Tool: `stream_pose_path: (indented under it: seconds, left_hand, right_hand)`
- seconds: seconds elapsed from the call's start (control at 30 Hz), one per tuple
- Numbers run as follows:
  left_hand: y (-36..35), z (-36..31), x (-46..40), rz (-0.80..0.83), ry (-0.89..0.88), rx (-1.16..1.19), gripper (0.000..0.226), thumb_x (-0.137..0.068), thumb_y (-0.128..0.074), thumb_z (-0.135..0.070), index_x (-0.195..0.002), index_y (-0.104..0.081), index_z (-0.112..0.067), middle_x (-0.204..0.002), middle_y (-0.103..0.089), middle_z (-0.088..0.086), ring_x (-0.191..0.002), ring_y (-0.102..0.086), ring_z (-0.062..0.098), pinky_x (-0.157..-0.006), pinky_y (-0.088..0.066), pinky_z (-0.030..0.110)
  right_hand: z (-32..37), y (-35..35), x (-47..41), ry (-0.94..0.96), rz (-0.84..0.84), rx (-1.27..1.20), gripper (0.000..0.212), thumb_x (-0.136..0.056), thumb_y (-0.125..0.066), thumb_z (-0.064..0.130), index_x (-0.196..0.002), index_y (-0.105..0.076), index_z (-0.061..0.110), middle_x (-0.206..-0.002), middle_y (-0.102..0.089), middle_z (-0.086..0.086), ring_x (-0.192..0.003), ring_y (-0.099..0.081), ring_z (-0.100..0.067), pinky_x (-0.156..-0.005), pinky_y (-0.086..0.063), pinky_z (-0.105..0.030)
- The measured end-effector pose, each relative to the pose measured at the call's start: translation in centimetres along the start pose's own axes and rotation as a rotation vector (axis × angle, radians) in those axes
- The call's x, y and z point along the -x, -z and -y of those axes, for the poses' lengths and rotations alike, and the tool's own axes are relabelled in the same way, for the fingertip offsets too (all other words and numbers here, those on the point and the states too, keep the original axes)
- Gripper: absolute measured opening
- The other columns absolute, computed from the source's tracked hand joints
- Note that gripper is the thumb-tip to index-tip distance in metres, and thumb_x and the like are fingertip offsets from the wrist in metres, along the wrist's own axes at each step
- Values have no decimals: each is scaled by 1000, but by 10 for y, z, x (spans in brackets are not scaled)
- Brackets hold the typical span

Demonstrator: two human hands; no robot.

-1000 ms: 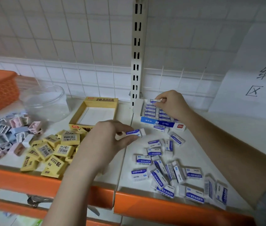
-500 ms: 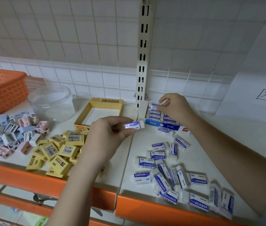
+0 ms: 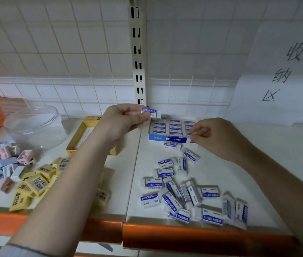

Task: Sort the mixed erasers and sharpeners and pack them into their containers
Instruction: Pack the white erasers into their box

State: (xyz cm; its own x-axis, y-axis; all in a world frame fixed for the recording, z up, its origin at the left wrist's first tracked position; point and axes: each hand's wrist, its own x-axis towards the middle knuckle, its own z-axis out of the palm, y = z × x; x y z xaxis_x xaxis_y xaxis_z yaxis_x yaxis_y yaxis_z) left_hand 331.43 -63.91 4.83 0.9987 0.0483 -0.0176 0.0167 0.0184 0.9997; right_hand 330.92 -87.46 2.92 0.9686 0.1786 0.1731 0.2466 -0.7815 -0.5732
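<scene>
Left hand (image 3: 123, 120): pinches one blue-white eraser (image 3: 151, 113) above blue box (image 3: 167, 139), at shelf's back edge.
Right hand (image 3: 214, 135): fingers curled at box's right end; grip contents cannot tell.
Loose erasers (image 3: 184, 193): scattered toward shelf's front edge.

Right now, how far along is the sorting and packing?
Done: types lie in separate piles, and the blue box holds some rows of white erasers. In hand: the left hand carries a white eraser toward it; the right hand is at the box. Left: loose white erasers, yellow erasers with their yellow box unfilled, sharpeners outside the jar.
</scene>
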Motion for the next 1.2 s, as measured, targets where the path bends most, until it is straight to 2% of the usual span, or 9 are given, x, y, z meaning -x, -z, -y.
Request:
stream_pose_path:
  seconds: [0.1, 0.23, 0.33, 0.57, 0.73, 0.83, 1.03, 1.1, 1.2]
  left_hand:
    - [-5, 1, -21, 4, -17, -72, 18, -76, -71, -3, -93, -67, -5, -82, -71, 6, -79, -68, 14, -74, -55, 19]
    - [-16, 4, -38, 41, -43, -214, 18, -81, -66, 0, -96, -64, -9, -81, -67, 4, -76, -64, 8, -68, -55, 14]
    - [-23, 7, -49, 63, -20, -188, 19, -82, -65, 1, -98, -63, -7, -80, -66, 5, -77, -64, 9, -66, -55, 15]
    - [-45, 0, -82, 144, -180, -393, 22, -87, -62, -4, -108, -67, -8, -75, -63, -2, -57, -57, -4, -57, -44, 6]
    - [-65, 4, -100, 297, -236, -646, 22, -87, -62, -6, -108, -69, -8, -111, -67, 3, -93, -60, 5, -81, -45, 10]
    - [-71, 6, -106, 349, -272, -794, 22, -89, -60, -6, -108, -69, -8, -117, -66, 4, -106, -58, 10, -89, -40, 16]
    - [-75, 6, -109, 474, -288, -950, 25, -93, -53, -9, -109, -70, -18, -110, -66, -6, -86, -59, 7, -65, -44, 9]
    - [-74, 9, -110, 492, -290, -980, 24, -91, -56, -8, -109, -69, -18, -107, -69, 0, -76, -59, 6, -73, -47, 17]
    - [-70, 13, -110, 405, -345, -985, 24, -89, -60, -11, -111, -68, -15, -112, -67, 3, -90, -59, 9, -82, -42, 19]
  right_hand:
    - [0, 6, 30, -21, 132, -28, 8, -81, -69, 30, -89, -69, 30, -89, -70, 9, -79, -66, -6, -81, -55, -32]
    - [10, 8, 64, 20, 299, -49, 15, -81, -69, 37, -95, -65, 41, -90, -66, 17, -83, -59, 11, -75, -45, -5]
    - [15, 8, 83, 49, 340, -52, 21, -80, -70, 38, -98, -62, 46, -90, -64, 19, -89, -53, 16, -71, -39, -1]
    - [8, 2, 101, 50, 288, -75, 31, -72, -78, 35, -98, -64, 45, -90, -60, 26, -98, -51, 14, -75, -39, -3]
    - [4, 2, 103, 18, 253, -59, 29, -73, -77, 38, -94, -61, 51, -99, -60, 27, -97, -50, 17, -72, -38, -3]
    - [2, 3, 105, 7, 257, -4, 29, -78, -73, 35, -100, -60, 48, -104, -59, 25, -95, -49, 19, -76, -36, 0]
    - [-1, -4, 104, -30, 235, 59, 34, -80, -72, 36, -112, -63, 37, -103, -56, 23, -98, -51, 7, -82, -38, -5]
    - [0, -4, 103, -45, 228, 57, 32, -82, -70, 31, -113, -63, 36, -104, -57, 21, -99, -53, 4, -86, -41, -11]
    - [0, -4, 103, -61, 231, 50, 29, -84, -68, 26, -112, -65, 34, -103, -58, 17, -97, -54, 3, -84, -42, -10]
